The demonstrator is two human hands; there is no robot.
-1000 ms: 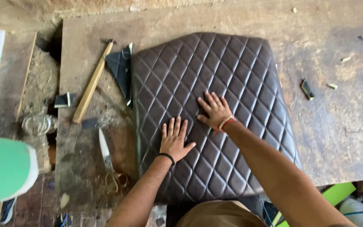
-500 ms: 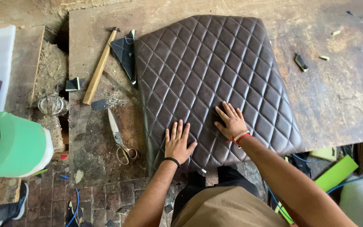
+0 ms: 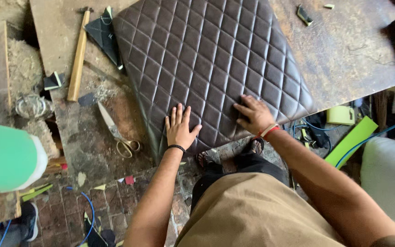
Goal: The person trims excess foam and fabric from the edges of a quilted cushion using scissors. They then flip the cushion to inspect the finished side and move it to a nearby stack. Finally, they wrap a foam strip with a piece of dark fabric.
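Brown quilted cushion (image 3: 211,68) is now pressed flat at its near edge by the left hand (image 3: 179,128) and right hand (image 3: 253,115), both moved nearer, fingers spread open.

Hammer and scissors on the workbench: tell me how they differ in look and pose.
The hammer has a long pale wooden handle and lies almost upright in the picture, head at the far end; the scissors are all metal, with silver blades and brass-coloured loops, and lie slanted, loops toward the person. The hammer looks longer than the scissors. Both rest flat on the worn workbench, left of the quilted brown panel, untouched by either hand.
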